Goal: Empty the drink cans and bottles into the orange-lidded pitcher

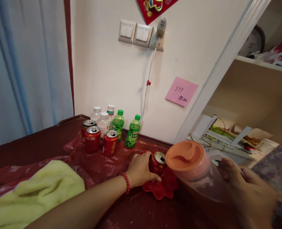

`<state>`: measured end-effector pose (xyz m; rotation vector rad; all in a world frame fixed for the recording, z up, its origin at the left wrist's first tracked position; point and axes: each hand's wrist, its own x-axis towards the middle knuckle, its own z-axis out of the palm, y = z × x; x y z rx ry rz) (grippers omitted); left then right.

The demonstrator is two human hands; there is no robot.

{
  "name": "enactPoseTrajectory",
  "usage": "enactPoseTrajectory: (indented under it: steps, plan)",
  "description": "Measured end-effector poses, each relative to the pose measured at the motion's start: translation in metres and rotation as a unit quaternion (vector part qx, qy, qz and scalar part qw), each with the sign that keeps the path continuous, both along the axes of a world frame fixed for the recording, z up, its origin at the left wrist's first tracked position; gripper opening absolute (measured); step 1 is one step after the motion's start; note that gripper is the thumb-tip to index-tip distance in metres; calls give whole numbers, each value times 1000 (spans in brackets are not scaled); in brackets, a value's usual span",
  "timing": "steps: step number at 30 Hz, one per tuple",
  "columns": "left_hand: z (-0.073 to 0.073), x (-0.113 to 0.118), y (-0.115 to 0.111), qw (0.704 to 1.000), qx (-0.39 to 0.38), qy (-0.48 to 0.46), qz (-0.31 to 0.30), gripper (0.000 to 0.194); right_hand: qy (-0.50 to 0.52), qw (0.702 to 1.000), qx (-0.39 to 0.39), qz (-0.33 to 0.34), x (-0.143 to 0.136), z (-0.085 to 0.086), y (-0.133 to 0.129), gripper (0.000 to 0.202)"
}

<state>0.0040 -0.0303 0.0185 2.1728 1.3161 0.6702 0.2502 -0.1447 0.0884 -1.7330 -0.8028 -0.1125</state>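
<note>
The left hand [139, 170] grips a red drink can [158, 166] at a wavy-rimmed red dish [166, 186]; the right hand [247, 187] holds an orange-lidded pitcher [197, 170] by its handle.

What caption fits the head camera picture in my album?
Left hand around a red can, right hand holding a jug with an orange lid.

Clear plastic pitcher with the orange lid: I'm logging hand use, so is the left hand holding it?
No, the right hand holds the pitcher, while the left hand curls around a red metal can.
</note>
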Motion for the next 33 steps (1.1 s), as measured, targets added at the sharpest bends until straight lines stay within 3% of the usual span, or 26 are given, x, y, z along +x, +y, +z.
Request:
enactPoseTrajectory:
  steps: [33]
  plan:
    - [1, 0, 0, 1000, -1, 3, -3, 80, -13, 1000, -7, -3, 0, 1, -1, 59]
